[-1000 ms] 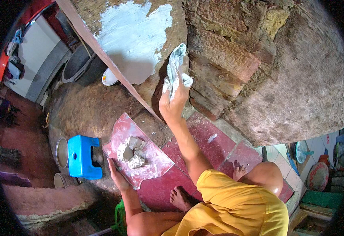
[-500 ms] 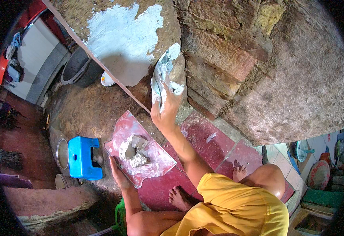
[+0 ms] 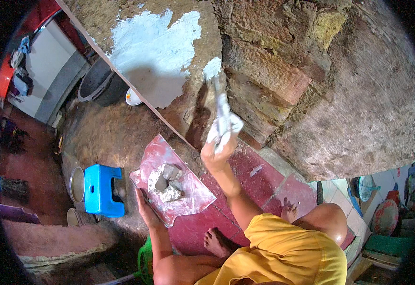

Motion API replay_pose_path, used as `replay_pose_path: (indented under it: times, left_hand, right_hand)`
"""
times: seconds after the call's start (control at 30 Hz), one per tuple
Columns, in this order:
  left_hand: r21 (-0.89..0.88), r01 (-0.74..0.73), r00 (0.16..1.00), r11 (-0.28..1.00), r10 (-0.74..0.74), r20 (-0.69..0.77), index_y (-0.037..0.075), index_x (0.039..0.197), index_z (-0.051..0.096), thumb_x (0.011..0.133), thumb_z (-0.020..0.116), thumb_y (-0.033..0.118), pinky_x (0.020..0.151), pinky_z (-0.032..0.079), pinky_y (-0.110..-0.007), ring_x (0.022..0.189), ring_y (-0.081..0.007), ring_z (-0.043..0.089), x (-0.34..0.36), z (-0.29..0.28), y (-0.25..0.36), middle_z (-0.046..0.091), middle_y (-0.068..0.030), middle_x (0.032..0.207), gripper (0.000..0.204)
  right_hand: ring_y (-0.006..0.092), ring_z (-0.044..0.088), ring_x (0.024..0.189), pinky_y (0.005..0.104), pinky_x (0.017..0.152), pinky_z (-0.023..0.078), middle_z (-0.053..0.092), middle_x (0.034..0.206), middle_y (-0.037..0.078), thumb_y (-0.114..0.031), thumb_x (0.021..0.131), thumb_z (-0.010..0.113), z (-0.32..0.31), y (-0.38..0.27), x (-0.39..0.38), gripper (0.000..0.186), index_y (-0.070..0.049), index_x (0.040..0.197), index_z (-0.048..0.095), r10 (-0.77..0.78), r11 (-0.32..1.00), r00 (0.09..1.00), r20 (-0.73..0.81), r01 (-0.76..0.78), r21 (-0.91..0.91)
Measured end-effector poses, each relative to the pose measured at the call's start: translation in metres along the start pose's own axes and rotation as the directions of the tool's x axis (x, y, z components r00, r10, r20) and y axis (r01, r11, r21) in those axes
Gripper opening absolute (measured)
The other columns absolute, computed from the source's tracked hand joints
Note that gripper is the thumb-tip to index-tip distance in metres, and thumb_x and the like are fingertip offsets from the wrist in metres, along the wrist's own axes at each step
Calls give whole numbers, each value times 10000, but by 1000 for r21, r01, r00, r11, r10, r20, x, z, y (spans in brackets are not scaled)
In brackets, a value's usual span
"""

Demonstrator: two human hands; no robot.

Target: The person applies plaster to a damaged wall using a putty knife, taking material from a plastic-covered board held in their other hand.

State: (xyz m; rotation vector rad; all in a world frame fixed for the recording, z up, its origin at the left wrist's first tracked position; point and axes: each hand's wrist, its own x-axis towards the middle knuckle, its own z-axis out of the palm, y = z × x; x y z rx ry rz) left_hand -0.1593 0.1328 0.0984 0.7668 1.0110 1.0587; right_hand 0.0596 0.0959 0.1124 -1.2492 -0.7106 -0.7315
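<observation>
My left hand (image 3: 146, 207) grips the lower left edge of a red, white-smeared board (image 3: 199, 202), its fingers partly hidden beneath. Grey and white lumps of plaster (image 3: 171, 189) sit on the board's middle. Higher up, my right hand (image 3: 220, 148) is closed around a flat plaster spreader (image 3: 223, 114), blurred by motion and seen nearly edge-on. White plaster coats the fingers. Just beyond the spreader's tip, a small white patch (image 3: 212, 68) sticks to the brown wall (image 3: 198, 85), apart from the tool. To its left spreads a larger white plaster patch (image 3: 157, 42).
Rough exposed brickwork (image 3: 269, 71) borders the plastered wall on the right. A blue stool (image 3: 104, 192) stands left of the board, near a dark tub (image 3: 96, 80) and a white dish (image 3: 133, 97). Red floor tiles (image 3: 259, 178) lie under my feet.
My right hand and the spreader have come away from the wall, down and to the right, uncovering the small white patch. The left hand still holds the board in nearly the same place.
</observation>
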Motion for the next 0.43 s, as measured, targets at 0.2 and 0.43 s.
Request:
replay_pose_path:
  times: [0.2,0.43]
  left_hand:
    - [-35,27,999,999,-26,18,-2,1138,428,856,416,337,847,381,-319,993,-193,478,-8,13,8,478,-89,1121,442]
    - [62,65,998,996,-66,18,-23,1189,376,862,414,291,930,297,-296,1087,-185,411,25,-30,5,427,-91,1189,454]
  right_hand:
    - [357,463,859,416,766,358,528,951,183,-44,694,471,13,26,19,372,56,1052,472,2,996,999,-43,-6,-88]
    - [233,406,1055,353,898,310,395,1157,182,-84,821,414,-19,-35,-21,376,84,1152,355,566,815,811,-147,-578,-48]
